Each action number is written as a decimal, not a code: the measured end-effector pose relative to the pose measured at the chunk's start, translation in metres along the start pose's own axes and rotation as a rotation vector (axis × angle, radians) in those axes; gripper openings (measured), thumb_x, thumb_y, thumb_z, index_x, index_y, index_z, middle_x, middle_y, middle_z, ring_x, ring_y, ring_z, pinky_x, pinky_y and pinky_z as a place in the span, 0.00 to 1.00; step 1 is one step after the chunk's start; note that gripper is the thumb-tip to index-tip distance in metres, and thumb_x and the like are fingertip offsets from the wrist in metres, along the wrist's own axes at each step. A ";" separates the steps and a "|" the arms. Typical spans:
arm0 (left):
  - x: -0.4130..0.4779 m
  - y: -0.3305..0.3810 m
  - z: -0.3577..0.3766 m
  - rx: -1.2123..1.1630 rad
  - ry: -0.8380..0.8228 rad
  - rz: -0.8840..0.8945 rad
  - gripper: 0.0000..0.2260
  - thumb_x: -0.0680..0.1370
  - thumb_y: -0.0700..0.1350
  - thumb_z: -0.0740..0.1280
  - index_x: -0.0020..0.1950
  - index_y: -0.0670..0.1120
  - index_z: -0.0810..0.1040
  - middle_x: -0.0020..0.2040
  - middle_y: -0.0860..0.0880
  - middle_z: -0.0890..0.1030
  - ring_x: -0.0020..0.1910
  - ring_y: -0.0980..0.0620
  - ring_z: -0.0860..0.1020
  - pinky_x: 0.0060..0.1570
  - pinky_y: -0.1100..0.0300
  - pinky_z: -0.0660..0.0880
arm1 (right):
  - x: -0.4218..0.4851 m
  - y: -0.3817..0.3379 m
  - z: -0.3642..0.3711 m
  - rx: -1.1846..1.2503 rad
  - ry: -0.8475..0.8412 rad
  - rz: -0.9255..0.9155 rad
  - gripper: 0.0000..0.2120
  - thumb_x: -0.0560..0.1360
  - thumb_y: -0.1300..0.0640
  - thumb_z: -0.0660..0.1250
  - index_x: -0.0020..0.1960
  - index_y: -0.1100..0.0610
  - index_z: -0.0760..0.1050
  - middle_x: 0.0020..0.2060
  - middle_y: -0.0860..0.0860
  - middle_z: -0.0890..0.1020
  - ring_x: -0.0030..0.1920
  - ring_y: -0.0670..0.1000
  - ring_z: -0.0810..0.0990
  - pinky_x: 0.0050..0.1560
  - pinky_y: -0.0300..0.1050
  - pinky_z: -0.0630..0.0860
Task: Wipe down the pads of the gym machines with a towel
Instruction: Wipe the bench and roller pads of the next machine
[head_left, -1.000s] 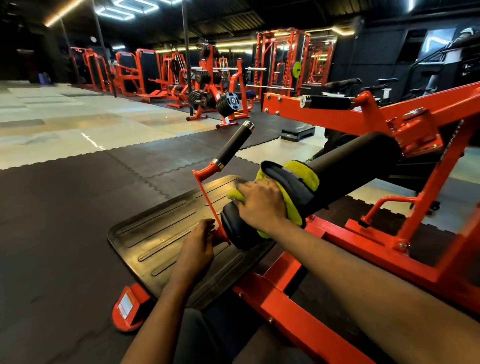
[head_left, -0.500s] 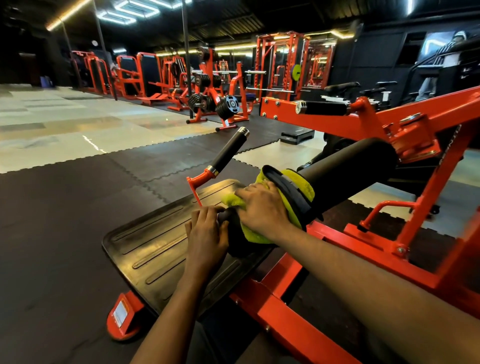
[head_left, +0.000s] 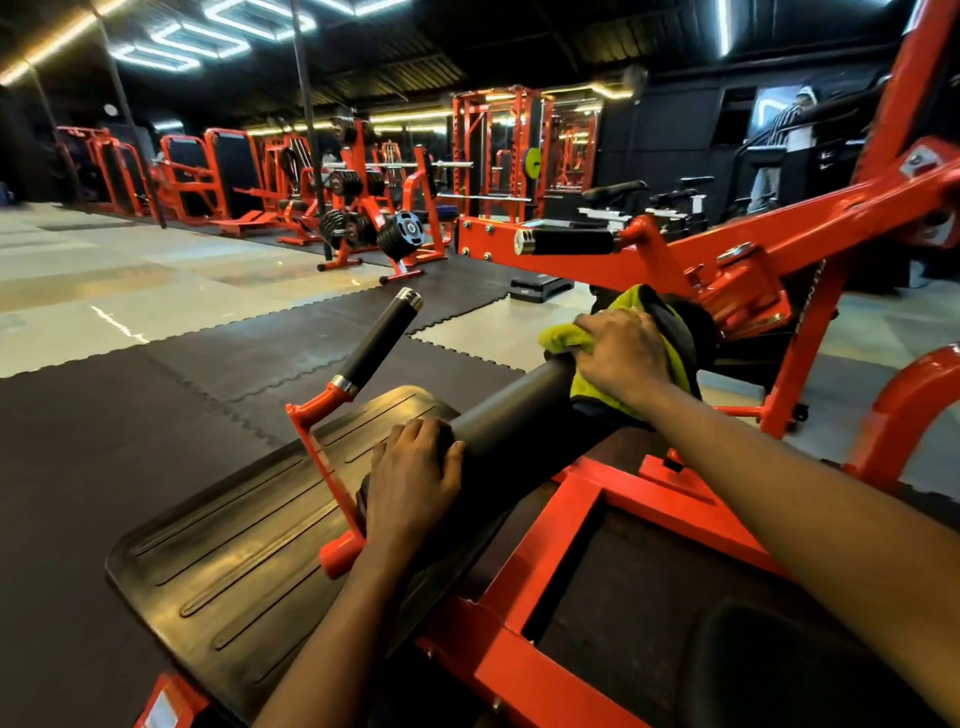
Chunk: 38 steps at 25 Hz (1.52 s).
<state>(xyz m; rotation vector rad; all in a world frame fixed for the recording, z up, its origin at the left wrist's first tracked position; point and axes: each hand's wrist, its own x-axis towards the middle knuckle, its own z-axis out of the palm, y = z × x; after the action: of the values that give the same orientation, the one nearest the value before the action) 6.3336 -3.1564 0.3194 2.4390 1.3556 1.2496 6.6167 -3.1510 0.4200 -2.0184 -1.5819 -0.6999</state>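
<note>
A black roller pad lies across the orange machine frame in front of me. My right hand presses a yellow-green towel with a dark edge onto the pad's far part, fingers curled over the cloth. My left hand grips the pad's near end, fingers wrapped over its top. The towel's lower part hangs under my right wrist.
A ribbed black footplate sits below left of the pad. A black-gripped handle rises beside it and another handle sticks out above. Orange racks and weight plates stand at the back across rubber flooring.
My right hand has slid the towel along the roller pad from its near end towards the far end. My left hand has moved up onto the pad's near end. The view has come closer.
</note>
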 end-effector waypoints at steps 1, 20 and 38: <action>0.003 0.001 0.003 0.000 0.004 -0.002 0.11 0.80 0.52 0.64 0.60 0.49 0.75 0.59 0.49 0.78 0.59 0.49 0.73 0.61 0.49 0.70 | 0.008 0.016 -0.002 -0.001 0.002 0.028 0.10 0.73 0.47 0.69 0.50 0.51 0.81 0.47 0.55 0.85 0.53 0.61 0.80 0.60 0.55 0.71; -0.022 0.019 0.011 0.067 0.126 0.063 0.12 0.73 0.51 0.64 0.53 0.48 0.73 0.54 0.49 0.74 0.53 0.51 0.69 0.49 0.55 0.64 | 0.036 0.048 -0.019 0.162 -0.136 0.136 0.19 0.77 0.39 0.64 0.59 0.49 0.81 0.61 0.56 0.82 0.67 0.60 0.75 0.72 0.63 0.59; -0.061 -0.031 -0.018 -0.155 0.086 -0.087 0.12 0.79 0.48 0.63 0.62 0.47 0.74 0.62 0.48 0.75 0.61 0.55 0.68 0.63 0.49 0.71 | -0.011 -0.057 -0.003 0.031 -0.358 -0.221 0.18 0.80 0.33 0.58 0.55 0.43 0.79 0.56 0.50 0.84 0.61 0.58 0.78 0.66 0.58 0.64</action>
<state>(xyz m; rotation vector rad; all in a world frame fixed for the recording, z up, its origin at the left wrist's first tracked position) 6.2840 -3.1879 0.2806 2.2229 1.3157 1.3967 6.5591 -3.1487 0.4187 -2.0499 -2.0289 -0.3998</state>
